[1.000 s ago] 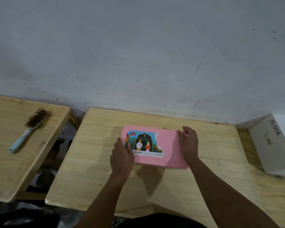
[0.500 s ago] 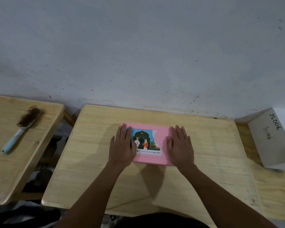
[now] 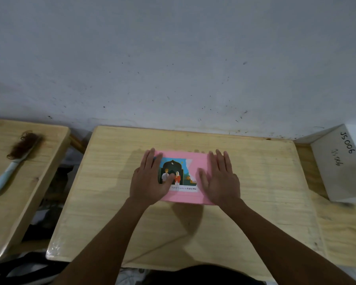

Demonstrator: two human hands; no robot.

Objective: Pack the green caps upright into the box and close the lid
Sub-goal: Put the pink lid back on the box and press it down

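Box: we see the pink box (image 3: 195, 161) lying flat near the middle of the wooden surface (image 3: 255, 182), its lid down and closed.
Label: a printed picture label (image 3: 181, 173) covers the left and middle part of the lid; we read "5 pcs Mie" along its lower edge.
Left hand: our left hand (image 3: 150, 179) rests palm down on the left part of the lid, fingers spread flat and gripping nothing; the thumb lies across the label.
Right hand: our right hand (image 3: 220, 179) rests palm down on the right part of the lid, likewise flat and spread, holding nothing.
Green caps: we cannot see them; the closed lid hides whatever is inside.
Neighbouring surface: a second wooden top (image 3: 29, 182) stands to the left, apart from ours by a gap.
Brush: a brush with a pale blue handle (image 3: 12, 165) lies on that left top, dark hair tangled in its bristles.
White block: a white block (image 3: 337, 167) marked "JS006" sits at the far right against the wall (image 3: 173, 58).
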